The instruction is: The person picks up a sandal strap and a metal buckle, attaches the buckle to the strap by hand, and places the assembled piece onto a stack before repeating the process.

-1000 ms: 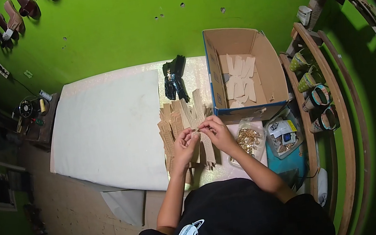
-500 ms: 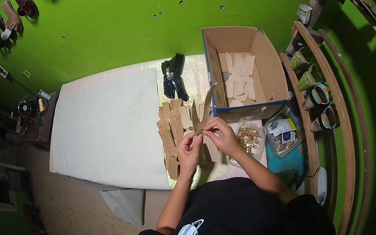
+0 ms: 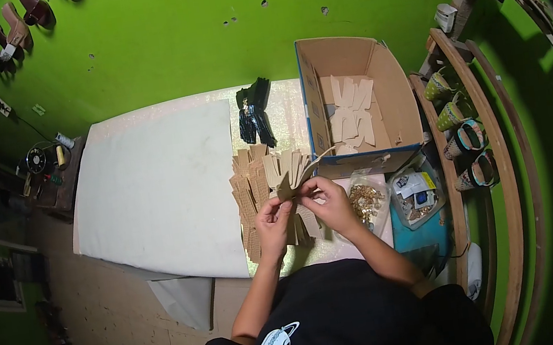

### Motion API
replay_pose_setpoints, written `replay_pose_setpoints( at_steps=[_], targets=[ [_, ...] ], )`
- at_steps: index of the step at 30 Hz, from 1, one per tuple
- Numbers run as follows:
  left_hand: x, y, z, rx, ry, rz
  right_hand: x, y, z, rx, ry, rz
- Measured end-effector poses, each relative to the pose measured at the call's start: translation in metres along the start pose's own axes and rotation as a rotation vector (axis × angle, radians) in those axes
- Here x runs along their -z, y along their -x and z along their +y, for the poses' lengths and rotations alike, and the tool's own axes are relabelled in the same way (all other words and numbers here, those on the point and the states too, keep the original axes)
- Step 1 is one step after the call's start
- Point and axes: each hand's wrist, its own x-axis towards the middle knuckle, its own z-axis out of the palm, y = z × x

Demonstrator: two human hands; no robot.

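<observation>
My left hand (image 3: 272, 227) and my right hand (image 3: 329, 203) meet over the table's right part, fingertips pinching the narrow middle of a beige shoe strap piece (image 3: 289, 185). Its flared ends stand up and spread above my fingers. Whatever lies between the fingertips is too small to make out. Under and beside my hands are piles of similar beige strap pieces (image 3: 245, 197), some with a woven texture. Just right of my right hand, a clear plastic tub (image 3: 367, 204) holds many small gold-coloured metal fittings.
Behind stands an open cardboard box (image 3: 394, 98) with pale pieces inside. Dark shiny strap pieces (image 3: 254, 114) lie bundled left of it. A second tub (image 3: 418, 197) holds packets. White sheeting (image 3: 153, 189) covers the table's left. A wooden rack (image 3: 479, 146) holds shoes at right.
The strap piece has tipped down and its ends have spread wider, one pointing right toward the box. Both hands still pinch its middle, nearly in place.
</observation>
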Motion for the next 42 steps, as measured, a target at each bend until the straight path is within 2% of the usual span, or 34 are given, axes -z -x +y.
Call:
replay_pose_setpoints(
  at_steps=[4, 6, 9, 12, 13, 15, 18, 20, 22, 23, 27, 30, 32, 33, 34, 36, 38, 42],
  targets=[
    [-0.003, 0.001, -0.003, 0.056, 0.12, 0.02, -0.001, 0.002, 0.003, -0.076, -0.063, -0.06],
    [-0.006, 0.0, -0.001, 0.026, 0.103, -0.006, -0.006, 0.004, 0.002, -0.027, -0.249, 0.002],
    [-0.008, 0.0, -0.002, 0.025, 0.158, 0.009, -0.014, 0.007, 0.005, -0.026, -0.371, 0.114],
    [-0.012, 0.002, 0.002, 0.012, 0.179, 0.04, -0.014, 0.004, 0.002, -0.056, -0.428, 0.08],
    [-0.012, 0.002, 0.002, 0.013, 0.178, 0.04, -0.012, 0.003, 0.003, -0.056, -0.428, 0.08],
    [-0.01, 0.003, 0.002, 0.031, 0.162, 0.036, -0.007, 0.0, 0.004, -0.007, -0.188, -0.05],
    [-0.01, 0.004, 0.001, 0.037, 0.174, 0.031, -0.004, 0.0, 0.009, -0.037, -0.356, -0.148],
    [-0.011, 0.004, -0.001, 0.019, 0.149, 0.048, -0.004, 0.001, 0.007, -0.09, -0.382, -0.134],
    [-0.013, 0.004, -0.002, 0.001, 0.124, 0.065, -0.003, 0.001, -0.001, 0.106, -0.1, -0.087],
    [-0.014, 0.004, -0.001, -0.028, 0.107, 0.072, -0.008, 0.002, -0.004, 0.12, -0.102, -0.012],
    [-0.016, 0.0, -0.006, -0.151, -0.021, 0.099, -0.007, 0.001, 0.001, 0.207, 0.055, 0.012],
    [-0.01, -0.009, -0.012, -0.21, -0.207, 0.115, -0.007, -0.002, 0.007, 0.141, 0.13, 0.041],
    [-0.009, -0.011, -0.01, -0.204, -0.181, 0.159, -0.009, -0.005, 0.021, -0.062, -0.056, 0.037],
    [-0.003, -0.013, -0.009, -0.19, -0.244, 0.158, -0.014, -0.008, 0.041, 0.083, 0.046, 0.069],
    [0.003, -0.014, -0.009, -0.177, -0.308, 0.159, -0.019, -0.01, 0.044, 0.083, 0.044, 0.067],
    [0.009, -0.019, -0.012, -0.18, -0.39, 0.198, -0.032, -0.012, 0.052, -0.041, 0.001, 0.117],
    [0.019, -0.025, -0.022, -0.094, -0.401, 0.247, -0.036, -0.015, 0.088, -0.022, 0.111, 0.137],
    [0.03, -0.034, -0.03, -0.022, -0.391, 0.187, -0.032, -0.028, 0.092, -0.096, -0.073, 0.057]
  ],
)
